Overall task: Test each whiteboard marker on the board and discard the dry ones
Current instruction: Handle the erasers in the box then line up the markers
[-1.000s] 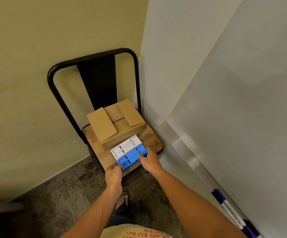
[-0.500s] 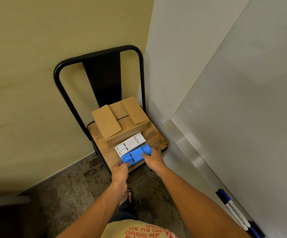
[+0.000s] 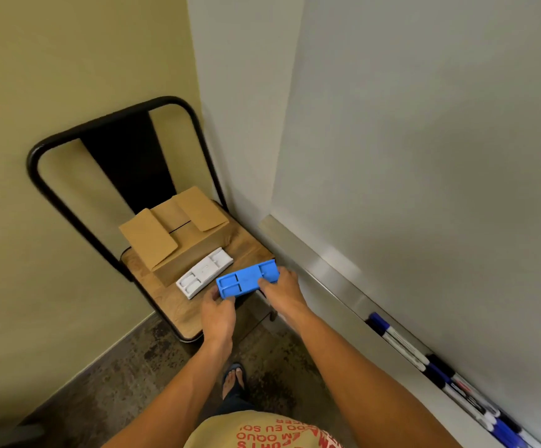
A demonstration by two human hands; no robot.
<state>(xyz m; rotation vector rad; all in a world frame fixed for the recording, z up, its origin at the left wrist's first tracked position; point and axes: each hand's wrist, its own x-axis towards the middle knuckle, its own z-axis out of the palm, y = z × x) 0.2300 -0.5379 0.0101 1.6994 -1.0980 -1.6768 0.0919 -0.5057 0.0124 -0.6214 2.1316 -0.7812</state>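
A flat blue plastic tray (image 3: 246, 281) with slots is lifted off the chair seat (image 3: 178, 305), held at both ends. My left hand (image 3: 219, 313) grips its near left end and my right hand (image 3: 282, 291) grips its right end. A matching white tray (image 3: 204, 272) stays on the seat next to a brown cardboard box (image 3: 178, 236). The whiteboard (image 3: 440, 189) fills the right side. Several whiteboard markers (image 3: 401, 344) with blue and black caps lie in its metal ledge (image 3: 327, 270) at the lower right.
The black metal chair (image 3: 110, 124) stands in the corner against a yellow-green wall. A grey wall strip (image 3: 240, 108) separates it from the whiteboard. My foot in a sandal (image 3: 233, 379) is on the mottled floor below.
Both hands have lifted the blue tray off the seat and drawn it right and toward me, away from the white tray. The camera has moved nearer and swung slightly right.
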